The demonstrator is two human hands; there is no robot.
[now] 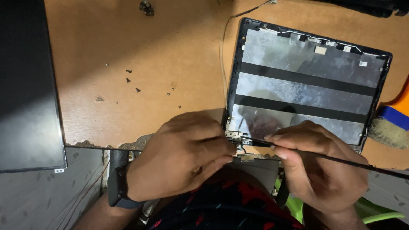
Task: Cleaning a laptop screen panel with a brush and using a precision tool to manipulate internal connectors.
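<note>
The left hand (183,155) sat curled at the near edge of the wooden worktop (140,51), its fingertips pinched around the small metal hinge bracket (234,136) at the near-left corner of the laptop lid back cover (306,81). The right hand (317,164) was closed too, thumb and forefinger nipping a thin black rod-like tool (362,164); whether that was a cable or a stiff tool, the view did not settle. Its long axis ran from the lower right toward the hinge, tip ending just beside the left fingertips, so both hands met at that one corner, the left the nearer of the two to the bracket. A small metal tab (247,157) lay just below the hinge, between the hands. A dark wristband (118,179) circled the left wrist. Outward from there, the cover lay inside-up, foil-lined with two dark bands across it, toward the worktop's right side. Loose screws (132,83) were scattered well apart from the hands near the middle. A dark display panel (27,85) rested along the left edge, and a brush (390,127) with an orange-and-blue handle sat at the right edge.
</note>
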